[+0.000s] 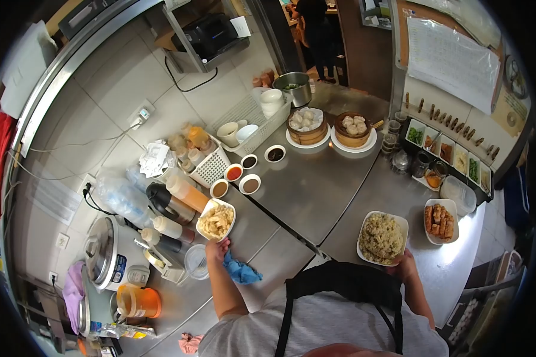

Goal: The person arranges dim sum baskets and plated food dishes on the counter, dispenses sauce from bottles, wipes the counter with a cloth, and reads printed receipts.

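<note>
My left hand (217,250) grips the near edge of a square white bowl of pale golden fried pieces (216,220), beside the bottles on the left. On the right, my right hand (404,266) holds the near right corner of a square white bowl of fried rice (382,238); its fingers are partly hidden under the rim. Just right of that stands a white dish of browned rolls (440,221). A blue cloth (241,271) and a clear round plastic container (197,262) lie near my left hand.
Two bamboo steamers of dumplings (307,126) sit on white plates at the back. Several small sauce bowls (275,154) stand left of them. Garnish tubs (445,149) line the right side. A rice cooker (110,253) and an orange-filled jug (140,300) stand at left.
</note>
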Motion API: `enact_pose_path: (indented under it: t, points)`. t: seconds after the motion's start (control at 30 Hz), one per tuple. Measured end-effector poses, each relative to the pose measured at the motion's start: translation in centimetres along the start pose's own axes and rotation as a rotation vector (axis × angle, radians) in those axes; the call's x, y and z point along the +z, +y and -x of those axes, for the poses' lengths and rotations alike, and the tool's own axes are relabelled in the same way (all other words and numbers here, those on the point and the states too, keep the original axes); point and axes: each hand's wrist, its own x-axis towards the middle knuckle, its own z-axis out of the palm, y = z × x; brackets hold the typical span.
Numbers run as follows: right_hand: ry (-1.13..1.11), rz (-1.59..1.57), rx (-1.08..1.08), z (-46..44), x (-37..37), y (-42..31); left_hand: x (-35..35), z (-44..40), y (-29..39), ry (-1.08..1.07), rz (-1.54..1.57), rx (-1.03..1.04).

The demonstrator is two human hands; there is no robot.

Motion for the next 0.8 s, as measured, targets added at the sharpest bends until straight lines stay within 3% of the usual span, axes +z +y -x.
enact_pose_path:
  t: [0.17,0.8]
  points:
    - [-0.070,0.080,0.012,-0.8,-0.9,0.1,-0.5,-0.5,-0.1,-0.024,-0.068,0.008]
    - [0.020,0.139,-0.034,0.4,0.6,-0.2,-0.8,-0.8,0.0,-0.069,-0.055,-0.014]
